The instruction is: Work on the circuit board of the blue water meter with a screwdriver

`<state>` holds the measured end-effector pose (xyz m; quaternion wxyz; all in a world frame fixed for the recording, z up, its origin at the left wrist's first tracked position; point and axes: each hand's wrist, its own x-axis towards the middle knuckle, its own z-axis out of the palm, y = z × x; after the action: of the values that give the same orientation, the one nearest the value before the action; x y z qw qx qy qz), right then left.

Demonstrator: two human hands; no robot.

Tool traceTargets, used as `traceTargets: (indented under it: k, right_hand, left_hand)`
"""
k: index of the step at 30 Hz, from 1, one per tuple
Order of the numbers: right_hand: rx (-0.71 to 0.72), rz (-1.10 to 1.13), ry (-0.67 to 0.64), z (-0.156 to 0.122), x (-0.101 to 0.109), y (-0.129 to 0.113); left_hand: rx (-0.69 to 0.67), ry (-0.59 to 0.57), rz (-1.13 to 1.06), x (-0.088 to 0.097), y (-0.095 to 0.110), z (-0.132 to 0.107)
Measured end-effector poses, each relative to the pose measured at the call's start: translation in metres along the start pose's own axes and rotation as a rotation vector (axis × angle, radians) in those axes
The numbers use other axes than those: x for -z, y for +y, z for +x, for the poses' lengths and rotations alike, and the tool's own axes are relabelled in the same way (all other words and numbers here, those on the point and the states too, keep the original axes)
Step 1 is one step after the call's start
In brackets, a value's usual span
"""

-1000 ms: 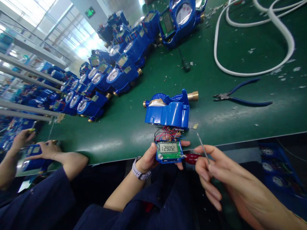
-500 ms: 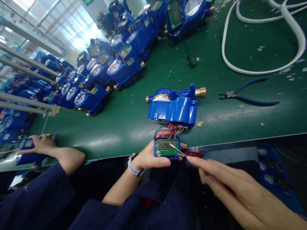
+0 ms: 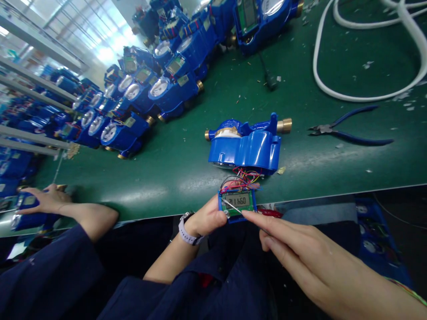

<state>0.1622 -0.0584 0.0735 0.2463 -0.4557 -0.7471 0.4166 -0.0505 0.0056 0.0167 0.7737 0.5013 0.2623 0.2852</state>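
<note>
Thin tool (image 3: 232, 206) further left, at screen (image 3: 240, 198) edge, tight in my right hand (image 3: 300, 251); display box (image 3: 235, 214) in my left hand (image 3: 205, 219)

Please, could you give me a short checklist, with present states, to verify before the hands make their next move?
1. Display unit supported by the left hand: ok.
2. Display unit showing digits: ok.
3. Thin metal tool held in the right hand: ok.
4. Tool's tip clear of the display unit: cannot tell whether touching or just above.
5. Every one of the wires soundly joined: cannot tell, too small.
6. Pliers lying apart from the blue meter: ok.
</note>
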Motion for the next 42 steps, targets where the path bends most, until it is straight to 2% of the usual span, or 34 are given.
traceTargets:
  k: [4, 6, 9, 11, 13, 17, 19, 21, 25, 30, 33, 38, 42]
  right_hand:
    - [-0.116, 0.150, -0.004, 0.002, -0.009, -0.006]
    - [-0.147, 0.202, 0.013, 0.002, -0.016, -0.008]
    - [-0.136, 0.203, 0.013, 0.001, -0.019, -0.008]
    - [-0.111, 0.159, -0.013, 0.001, -0.015, -0.006]
    - [-0.083, 0.095, -0.040, 0.000, -0.008, -0.004]
    - [-0.028, -0.058, -0.017, -0.004, 0.005, 0.003]
    - [-0.016, -0.102, -0.011, -0.006, 0.008, 0.005]
    - [-0.016, -0.113, -0.029, -0.007, 0.009, 0.005]
    - [-0.010, -0.107, -0.027, -0.008, 0.010, 0.004]
    - [0.039, -0.117, -0.040, -0.011, 0.010, 0.006]
    - [0.033, -0.136, -0.043, -0.012, 0.011, 0.006]
    - [0.036, -0.092, -0.047, -0.009, 0.015, 0.004]
    - [-0.001, -0.084, -0.065, -0.011, 0.015, 0.008]
  left_hand:
    - [0.010, 0.179, -0.067, -0.007, -0.010, 0.000]
    - [0.015, 0.238, -0.034, -0.010, -0.015, 0.001]
    - [-0.021, 0.300, 0.097, -0.013, -0.018, 0.003]
    - [-0.034, 0.298, 0.158, -0.014, -0.018, 0.003]
    - [-0.033, 0.228, 0.152, -0.015, -0.017, 0.004]
    - [-0.007, -0.029, 0.034, -0.010, -0.013, 0.005]
    - [0.055, -0.153, 0.003, -0.006, -0.008, 0.007]
    - [0.132, -0.223, -0.007, -0.001, -0.002, 0.010]
    - [0.205, -0.263, -0.004, 0.004, 0.007, 0.019]
    - [0.243, -0.272, 0.117, 0.009, 0.015, 0.031]
    - [0.219, -0.291, 0.224, 0.012, 0.018, 0.039]
    - [0.176, -0.489, 0.194, 0.019, 0.021, 0.055]
    - [0.137, -0.496, 0.271, 0.021, 0.017, 0.064]
